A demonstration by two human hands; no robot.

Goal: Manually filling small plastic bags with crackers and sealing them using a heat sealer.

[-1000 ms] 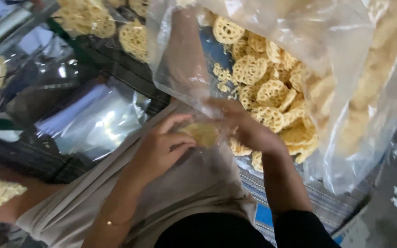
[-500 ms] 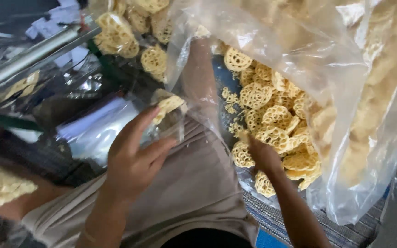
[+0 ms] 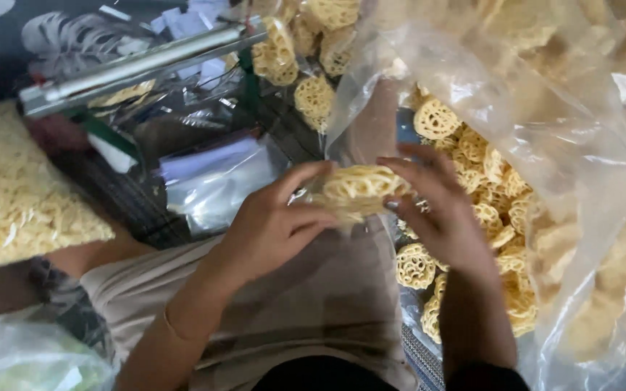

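The biggest thing I see is the big clear bag (image 3: pixel 545 145) on the right, sagging open and full of round, lattice-shaped yellow crackers (image 3: pixel 472 174). On the left lies a sealed pack of crackers (image 3: pixel 16 195), and behind it, across the top, a long metal bar (image 3: pixel 139 61) with more filled packs near it. A flat stack of empty small bags (image 3: pixel 215 181) sits between that bar and my lap, which is covered by a beige cloth (image 3: pixel 306 297).

The left hand (image 3: pixel 269 228) is closed around a small clear bag (image 3: pixel 327 199), thumb and fingers pinching its mouth, with a cracker stack (image 3: pixel 360 190) resting right at that opening. The right hand (image 3: pixel 447 210) is half open, fingers curled over the far side of the stack, touching it just in front of the big bag's mouth.

To my mind, doing this well means I keep the small bag's mouth held wide with the left hand, keep the stack flat and aligned, and press lightly, since these crackers look brittle and would likely crumble under a firm squeeze.
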